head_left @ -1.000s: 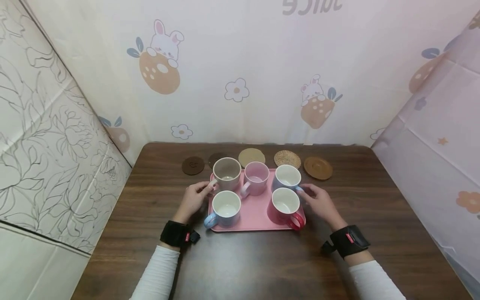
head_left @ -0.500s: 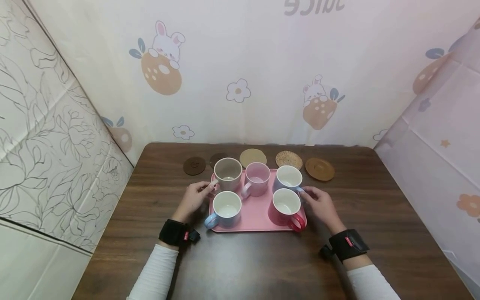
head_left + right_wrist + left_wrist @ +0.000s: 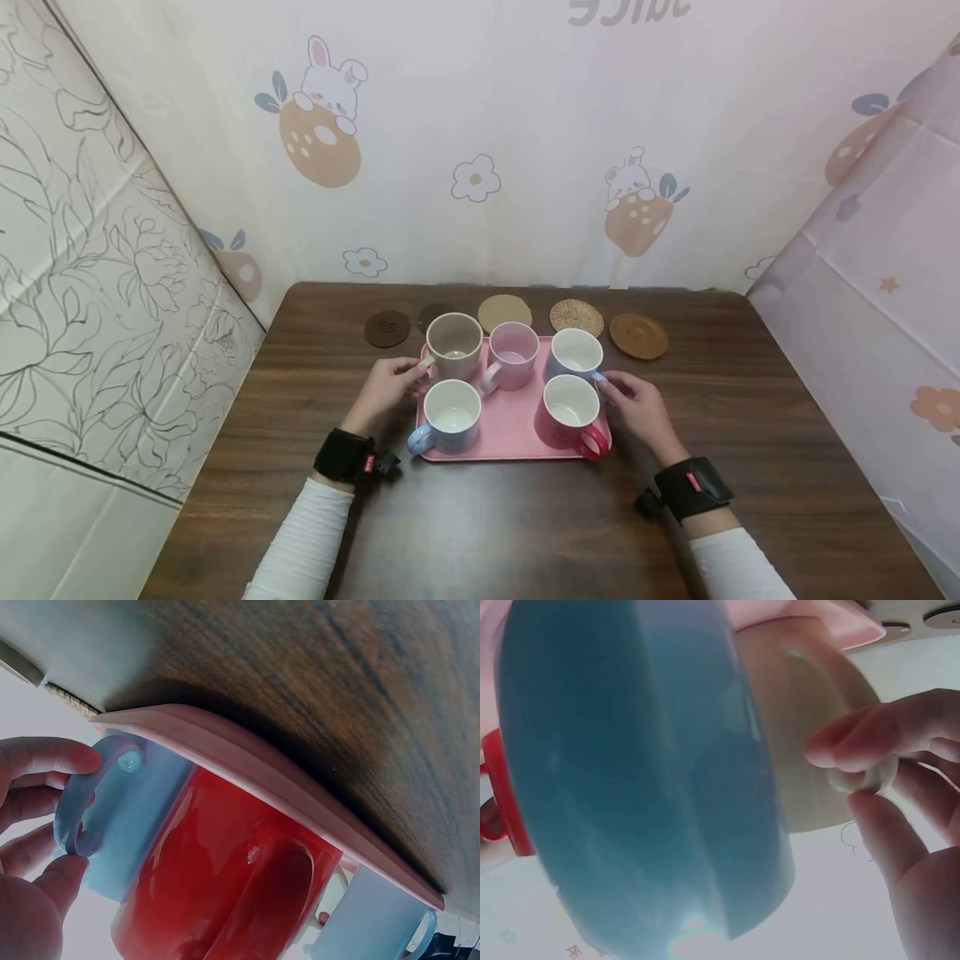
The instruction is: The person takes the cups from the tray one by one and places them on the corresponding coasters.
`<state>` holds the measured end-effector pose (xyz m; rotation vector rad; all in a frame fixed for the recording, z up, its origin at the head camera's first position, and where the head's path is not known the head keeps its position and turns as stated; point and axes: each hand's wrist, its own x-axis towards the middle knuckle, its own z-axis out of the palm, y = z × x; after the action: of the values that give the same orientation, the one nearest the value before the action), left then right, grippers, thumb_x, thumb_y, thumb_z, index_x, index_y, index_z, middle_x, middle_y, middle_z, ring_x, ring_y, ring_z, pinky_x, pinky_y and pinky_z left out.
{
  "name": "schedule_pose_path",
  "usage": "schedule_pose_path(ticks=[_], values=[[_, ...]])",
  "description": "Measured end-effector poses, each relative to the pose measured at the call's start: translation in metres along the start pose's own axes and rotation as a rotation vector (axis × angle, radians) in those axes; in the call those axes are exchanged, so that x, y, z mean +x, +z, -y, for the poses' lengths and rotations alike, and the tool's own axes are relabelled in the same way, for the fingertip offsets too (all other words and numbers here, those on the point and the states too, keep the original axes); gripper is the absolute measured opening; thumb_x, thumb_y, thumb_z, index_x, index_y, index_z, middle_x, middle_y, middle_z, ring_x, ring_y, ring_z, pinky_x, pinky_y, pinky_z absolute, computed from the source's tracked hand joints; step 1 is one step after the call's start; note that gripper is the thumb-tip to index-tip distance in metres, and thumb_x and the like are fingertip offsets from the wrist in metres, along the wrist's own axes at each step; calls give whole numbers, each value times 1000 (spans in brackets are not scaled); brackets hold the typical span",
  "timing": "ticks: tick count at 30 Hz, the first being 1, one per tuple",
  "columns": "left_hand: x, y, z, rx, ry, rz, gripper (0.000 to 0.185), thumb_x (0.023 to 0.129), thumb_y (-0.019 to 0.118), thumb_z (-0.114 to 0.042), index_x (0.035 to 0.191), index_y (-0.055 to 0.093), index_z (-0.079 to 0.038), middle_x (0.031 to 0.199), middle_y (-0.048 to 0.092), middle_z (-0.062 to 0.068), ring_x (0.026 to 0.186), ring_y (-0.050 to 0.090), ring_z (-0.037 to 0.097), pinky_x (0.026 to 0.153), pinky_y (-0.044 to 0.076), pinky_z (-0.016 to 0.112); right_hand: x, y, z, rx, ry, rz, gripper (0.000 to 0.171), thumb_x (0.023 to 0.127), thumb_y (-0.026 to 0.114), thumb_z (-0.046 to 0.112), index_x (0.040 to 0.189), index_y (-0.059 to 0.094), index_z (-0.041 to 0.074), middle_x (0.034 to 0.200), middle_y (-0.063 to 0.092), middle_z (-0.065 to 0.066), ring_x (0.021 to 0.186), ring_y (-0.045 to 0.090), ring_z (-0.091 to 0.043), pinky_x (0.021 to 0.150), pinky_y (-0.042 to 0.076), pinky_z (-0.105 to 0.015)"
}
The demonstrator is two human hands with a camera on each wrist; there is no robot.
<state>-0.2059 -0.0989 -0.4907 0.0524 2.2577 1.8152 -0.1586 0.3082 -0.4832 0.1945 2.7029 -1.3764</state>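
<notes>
A pink tray [image 3: 512, 429] lies on the dark wooden table [image 3: 525, 533] with several mugs on it. My left hand [image 3: 418, 367] pinches the handle of the beige mug [image 3: 453, 342] at the tray's back left. In the left wrist view, fingers [image 3: 870, 742] close on that beige mug's handle [image 3: 868, 778], beside the blue mug [image 3: 645, 772]. My right hand [image 3: 604, 382] pinches the handle of the light blue mug [image 3: 573, 353] at the back right. The right wrist view shows that handle [image 3: 94, 799] between thumb and fingers, above the red mug [image 3: 225, 877].
A pink mug [image 3: 513, 354] stands in the back middle, a blue mug [image 3: 452, 414] front left and a red mug [image 3: 568, 412] front right. Behind the tray lies a row of coasters, from dark brown [image 3: 387, 328] to a brown saucer [image 3: 638, 336]. Printed cloth walls surround the table.
</notes>
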Motion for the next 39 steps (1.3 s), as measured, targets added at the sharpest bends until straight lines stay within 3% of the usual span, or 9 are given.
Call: schedule_pose_path(ticks=[6,15,20,25,29,36,39], values=[[3,3,-6,49,-17,12,27,98,56,-11,109,65,12,80,69,10,63,62,8,63,56,26,1,-1,-1,-15,-12,-3,50,96,56,45,126,61,6,119,66,-18,102,65,-30,86,57,-39],[5,4,-9,215,44,22,26,102,50,-14,105,63,9,80,67,18,66,60,11,65,55,35,3,-3,-2,-14,2,-2,55,95,55,50,129,60,7,121,66,-19,104,64,-32,88,56,-43],[6,3,-5,202,68,44,27,102,49,-16,106,61,8,84,66,17,70,62,14,69,56,38,4,-4,-1,-13,6,2,54,96,55,48,129,59,6,122,65,-19,106,64,-32,90,56,-43],[5,-3,-6,174,124,60,27,102,48,-12,108,59,12,88,67,27,73,67,25,73,57,48,4,-2,-1,-9,4,3,53,96,55,47,129,60,6,122,65,-19,106,64,-32,90,56,-43],[6,-9,-10,153,138,71,28,103,46,-9,110,58,15,91,66,30,72,67,20,76,57,51,4,-1,-1,-9,10,-6,53,96,55,47,129,60,6,121,66,-19,105,64,-31,90,55,-43],[8,-21,-17,114,124,51,30,103,44,-9,113,54,17,101,59,33,70,64,7,71,58,30,2,-1,-2,-6,15,-9,50,96,56,44,129,61,6,120,66,-19,103,64,-31,87,56,-39],[9,-28,-19,111,115,16,29,103,45,-10,112,54,16,102,59,32,69,63,5,71,58,29,1,-1,-3,-2,26,3,53,95,57,47,129,60,7,121,65,-19,104,63,-31,87,57,-39]])
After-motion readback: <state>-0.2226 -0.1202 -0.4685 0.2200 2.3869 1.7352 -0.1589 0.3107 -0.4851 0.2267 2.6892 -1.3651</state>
